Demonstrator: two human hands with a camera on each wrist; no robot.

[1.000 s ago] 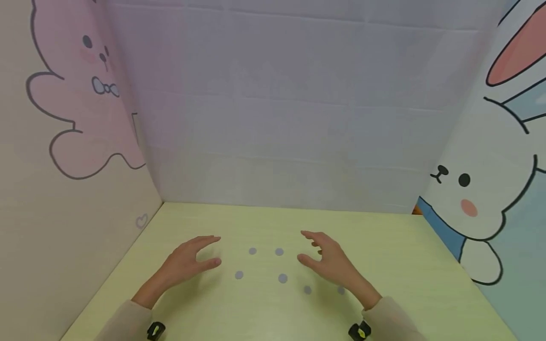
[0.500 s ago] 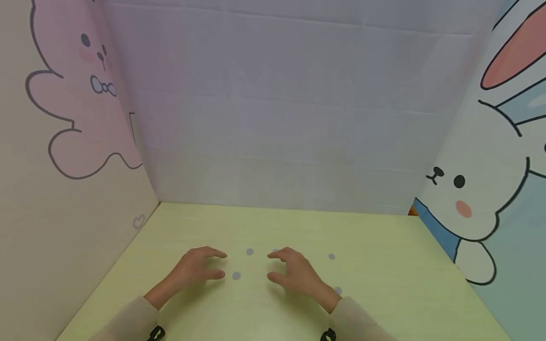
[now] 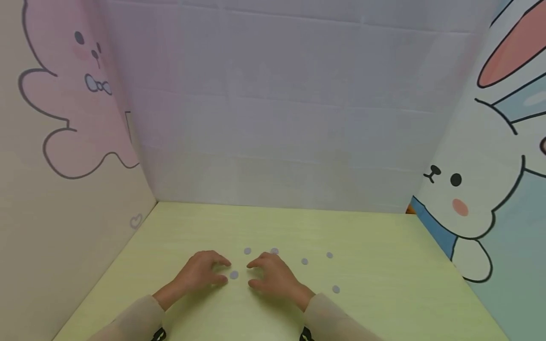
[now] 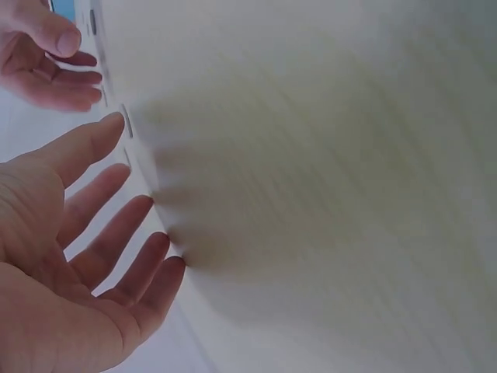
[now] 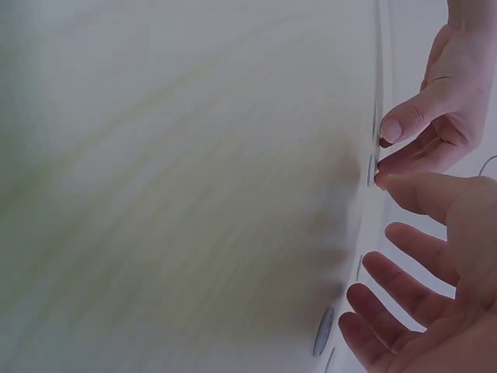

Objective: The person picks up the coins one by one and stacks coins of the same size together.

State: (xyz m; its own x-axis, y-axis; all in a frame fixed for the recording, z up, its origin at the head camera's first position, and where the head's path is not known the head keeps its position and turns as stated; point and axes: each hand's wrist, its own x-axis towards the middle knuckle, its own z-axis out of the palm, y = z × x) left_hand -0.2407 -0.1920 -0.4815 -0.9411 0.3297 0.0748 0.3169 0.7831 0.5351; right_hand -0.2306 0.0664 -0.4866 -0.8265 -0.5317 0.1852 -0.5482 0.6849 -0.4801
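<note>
Several flat grey discs lie on the pale yellow table. One grey disc (image 3: 233, 274) is in the gap between my two hands, close by the left fingertips. My left hand (image 3: 200, 272) hovers low over the tabletop with fingers spread and gently bent, holding nothing. Facing it, my right hand (image 3: 275, 278) is likewise bent loosely, its palm turned inward and nothing in it. Just beyond the right knuckles is another disc (image 3: 274, 251). In the right wrist view a disc (image 5: 324, 332) appears near the fingertips. The right hand and wrist hide part of the table.
Farther back is a disc (image 3: 247, 251). To the right lie three more: one disc (image 3: 304, 261), a second disc (image 3: 330, 255) and a nearer disc (image 3: 336, 289). A pale back wall (image 3: 273, 118) and patterned side walls bound the table (image 3: 384, 265).
My right hand has moved left and nearer, uncovering two discs and covering others. My left hand has shifted slightly right and nearer. The gap between them has narrowed; the discs lie still.
</note>
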